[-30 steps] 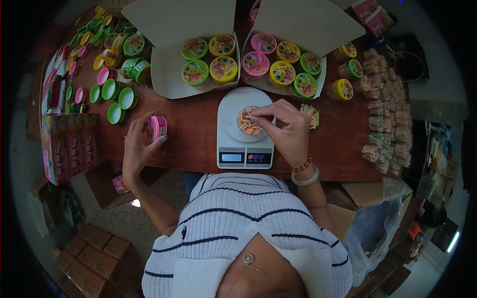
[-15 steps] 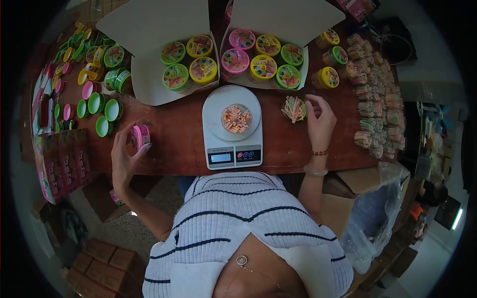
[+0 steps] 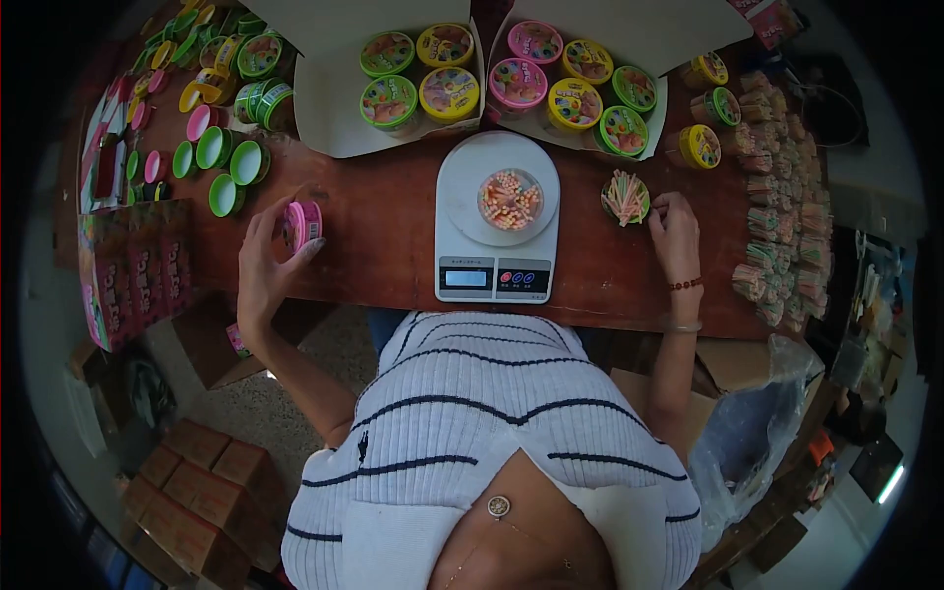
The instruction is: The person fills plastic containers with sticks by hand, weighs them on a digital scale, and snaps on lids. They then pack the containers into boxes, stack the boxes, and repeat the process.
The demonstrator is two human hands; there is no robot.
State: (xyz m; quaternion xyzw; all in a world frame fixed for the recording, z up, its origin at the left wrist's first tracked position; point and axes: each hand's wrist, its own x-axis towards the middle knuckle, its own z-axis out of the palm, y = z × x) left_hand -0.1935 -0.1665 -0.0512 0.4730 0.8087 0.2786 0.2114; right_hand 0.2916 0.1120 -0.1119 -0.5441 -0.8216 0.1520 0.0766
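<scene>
In the left part of the table, my left hand point(image 3: 264, 261) has its thumb and fingers around a pink lid point(image 3: 304, 226) standing on edge. On the white kitchen scale point(image 3: 454, 211) stands a clear round tub point(image 3: 510, 201) filled with thin pale sticks whose orange-pink ends point up. To the right of the scale, more of these sticks point(image 3: 625, 197) lie in a green lid point(image 3: 642, 208). Right beside that lid is my right hand point(image 3: 677, 236), its fingers curled together. What its fingertips hold, if anything, is hidden.
Two open white boxes point(image 3: 329, 123) at the back hold pink, yellow and green lidded tubs. Loose lids point(image 3: 226, 195) and a pink printed carton point(image 3: 138, 270) are on the left. Bundles of sticks point(image 3: 772, 221) line the right side, near several lidded tubs point(image 3: 699, 147).
The camera view has shifted, so the table appears higher and further right. My right hand's fingers have curled in more beside the green lid. My left hand still holds the pink lid.
</scene>
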